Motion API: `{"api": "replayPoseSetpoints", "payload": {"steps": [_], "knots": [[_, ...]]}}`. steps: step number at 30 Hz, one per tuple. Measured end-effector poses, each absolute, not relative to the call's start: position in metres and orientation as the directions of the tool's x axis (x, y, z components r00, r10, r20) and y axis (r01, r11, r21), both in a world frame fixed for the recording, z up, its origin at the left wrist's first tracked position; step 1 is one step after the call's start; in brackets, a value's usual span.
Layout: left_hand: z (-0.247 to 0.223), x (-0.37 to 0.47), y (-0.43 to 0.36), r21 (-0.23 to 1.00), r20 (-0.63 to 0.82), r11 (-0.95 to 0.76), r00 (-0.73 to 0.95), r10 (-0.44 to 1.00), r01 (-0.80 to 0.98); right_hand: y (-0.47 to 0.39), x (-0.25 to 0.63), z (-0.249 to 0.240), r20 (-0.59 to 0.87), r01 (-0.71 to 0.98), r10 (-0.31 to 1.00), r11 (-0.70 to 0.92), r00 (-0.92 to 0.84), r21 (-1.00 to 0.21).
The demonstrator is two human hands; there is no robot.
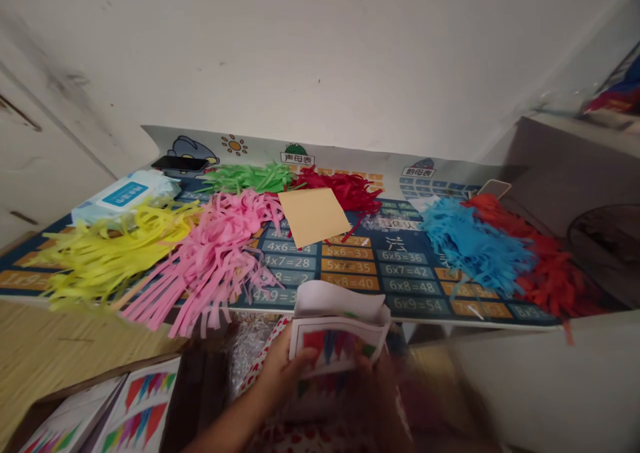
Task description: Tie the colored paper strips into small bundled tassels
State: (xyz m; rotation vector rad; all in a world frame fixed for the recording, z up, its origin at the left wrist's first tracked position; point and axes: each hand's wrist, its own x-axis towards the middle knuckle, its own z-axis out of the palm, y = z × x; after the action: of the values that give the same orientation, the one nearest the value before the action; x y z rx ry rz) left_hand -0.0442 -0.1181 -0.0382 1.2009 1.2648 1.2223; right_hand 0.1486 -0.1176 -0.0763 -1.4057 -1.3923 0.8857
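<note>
Low in the middle of the head view, my left hand (289,366) and my right hand (373,373) grip the two sides of a white paper sleeve (340,336) printed with colourful tassels. The sleeve's top edge gapes a little toward the table. My right hand is dark and partly smeared. Beyond the sleeve, on the table, a plain tan paper sheet (316,216) overlaps bundles of red paper fringe (345,189). Pink fringe (215,246) and yellow fringe (120,246) spread to the left, with green fringe (250,177) behind them.
Blue fringe (475,246) and orange-red fringe (545,259) lie at the table's right. A wet-wipe pack (125,193) and a dark phone (180,164) rest at back left. Below left, a box (200,386) holds more printed sleeves (137,399). The table mat (410,286) shows multiplication sums.
</note>
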Motion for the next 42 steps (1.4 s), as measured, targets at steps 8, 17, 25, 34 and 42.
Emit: {"api": "replayPoseSetpoints", "payload": {"steps": [8,17,25,34,42], "knots": [[-0.042,-0.039,-0.107,0.973,-0.041,0.075,-0.158,0.987,0.220,-0.107,0.154,-0.065,0.098,0.241,0.990,0.071,0.100,-0.968],[-0.035,-0.038,-0.093,0.997,-0.008,0.001,-0.096,0.995,-0.075,-0.099,0.156,-0.064,0.018,0.289,0.962,-0.064,0.271,-0.955],[-0.045,-0.032,-0.094,0.986,0.126,-0.152,-0.293,0.948,-0.069,-0.096,0.164,-0.065,0.111,0.222,0.944,0.042,0.310,-0.974],[-0.048,-0.044,-0.094,0.916,0.367,-0.313,-0.213,0.905,0.249,-0.090,0.178,-0.067,0.132,0.201,0.959,0.081,0.251,-0.976],[-0.042,-0.055,-0.098,0.927,0.298,-0.249,-0.145,0.944,0.279,-0.086,0.201,-0.049,0.297,0.372,0.949,0.240,0.104,-0.897]]}}
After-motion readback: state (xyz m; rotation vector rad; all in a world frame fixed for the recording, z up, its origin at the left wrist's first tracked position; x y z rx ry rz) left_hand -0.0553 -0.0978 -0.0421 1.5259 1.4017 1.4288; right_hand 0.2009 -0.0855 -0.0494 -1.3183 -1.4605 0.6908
